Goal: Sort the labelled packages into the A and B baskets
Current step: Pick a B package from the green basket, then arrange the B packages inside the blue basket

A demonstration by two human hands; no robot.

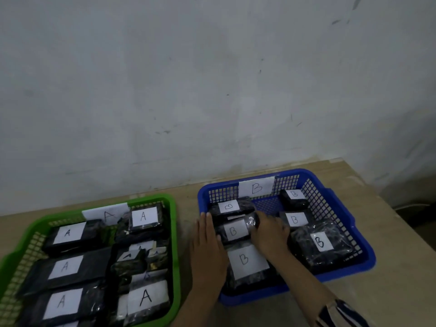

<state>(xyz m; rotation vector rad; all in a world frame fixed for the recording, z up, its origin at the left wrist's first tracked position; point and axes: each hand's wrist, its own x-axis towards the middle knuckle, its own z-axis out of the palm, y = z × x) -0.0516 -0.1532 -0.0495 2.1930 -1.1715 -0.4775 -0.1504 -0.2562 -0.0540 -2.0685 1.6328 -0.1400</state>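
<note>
**B package being seated**

Green A basket (175, 232) at the table's left is full. Left hand (207, 246), fingers straight, steadies the blue B basket (342, 208) at its left rim. Right hand (271, 232) grasps a B package (236, 231) near that rim, likely squaring it.

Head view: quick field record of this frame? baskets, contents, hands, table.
green basket: left on table, sign A, black packages all labelled A
blue basket: right, sign B, six packages visible, all labelled B
left hand: flat at blue basket's left rim, fingers straight
right hand: inside blue basket, fingers curled on B package
table: no loose packages visible
</note>
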